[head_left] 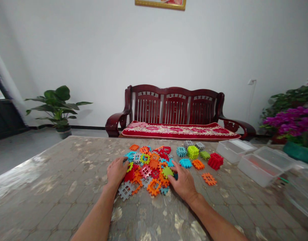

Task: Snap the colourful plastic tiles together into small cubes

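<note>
A heap of flat, toothed plastic building tiles (150, 169) in orange, red, blue, green and grey lies on the table. My left hand (116, 170) rests at the heap's left edge, fingers curled onto the tiles. My right hand (184, 180) sits at the heap's right edge, fingers bent, fingertips touching a green tile (167, 171) and a dark blue piece. A grey tile (125, 189) lies just below my left hand. Whether either hand grips a tile is hidden by the fingers.
Assembled tile blocks stand behind the heap: teal (181, 151), yellow-green (193, 152), grey (194, 145), red (215, 161); a loose orange tile (209, 178) lies to the right. Clear plastic boxes (259, 165) sit at the table's right. A wooden bench (176, 115) and potted plants (57, 107) stand beyond.
</note>
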The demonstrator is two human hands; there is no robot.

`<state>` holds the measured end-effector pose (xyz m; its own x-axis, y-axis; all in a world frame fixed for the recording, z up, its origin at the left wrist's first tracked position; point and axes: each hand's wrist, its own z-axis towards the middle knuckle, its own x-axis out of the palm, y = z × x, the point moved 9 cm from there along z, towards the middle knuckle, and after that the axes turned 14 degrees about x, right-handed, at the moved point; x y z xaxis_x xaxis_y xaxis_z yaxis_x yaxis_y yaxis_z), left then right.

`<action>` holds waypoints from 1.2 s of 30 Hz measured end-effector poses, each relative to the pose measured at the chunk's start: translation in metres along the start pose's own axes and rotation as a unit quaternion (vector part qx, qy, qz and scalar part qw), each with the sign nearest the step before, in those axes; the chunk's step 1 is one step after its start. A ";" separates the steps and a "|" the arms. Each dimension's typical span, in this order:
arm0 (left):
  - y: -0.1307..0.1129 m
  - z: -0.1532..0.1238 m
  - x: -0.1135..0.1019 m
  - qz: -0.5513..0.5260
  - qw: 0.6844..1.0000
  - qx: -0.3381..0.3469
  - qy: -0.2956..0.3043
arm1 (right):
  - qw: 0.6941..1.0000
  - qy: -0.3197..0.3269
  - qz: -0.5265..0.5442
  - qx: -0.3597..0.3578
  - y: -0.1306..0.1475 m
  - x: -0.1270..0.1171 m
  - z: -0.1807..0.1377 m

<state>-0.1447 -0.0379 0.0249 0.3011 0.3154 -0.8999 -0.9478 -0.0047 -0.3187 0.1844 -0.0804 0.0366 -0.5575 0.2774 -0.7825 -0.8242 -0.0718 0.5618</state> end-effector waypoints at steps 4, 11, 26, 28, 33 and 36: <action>0.001 0.000 0.000 -0.001 1.000 0.001 0.001 | 1.000 0.002 -0.021 0.000 0.001 -0.001 -0.002; 0.001 0.001 0.001 -0.009 1.000 0.004 0.006 | 0.999 0.021 -0.050 -0.002 0.006 -0.001 -0.006; 0.002 0.001 0.001 0.003 1.000 0.009 -0.008 | 0.998 -0.057 -0.033 -0.025 0.005 -0.028 0.005; 0.001 0.002 0.001 0.005 1.000 0.014 -0.008 | 0.995 -0.097 -0.031 -0.009 -0.005 -0.049 0.020; 0.003 0.002 0.004 0.006 1.000 0.016 -0.002 | 0.978 -0.145 -0.095 0.117 -0.061 -0.114 0.083; 0.005 0.003 0.004 0.012 1.000 0.012 -0.007 | 0.958 -0.144 -0.169 0.182 -0.097 -0.144 0.115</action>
<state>-0.1483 -0.0338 0.0203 0.2763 0.3280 -0.9034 -0.9573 0.0108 -0.2888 0.3560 -0.0030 0.1257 -0.1706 0.4816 -0.8596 -0.8343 0.3936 0.3861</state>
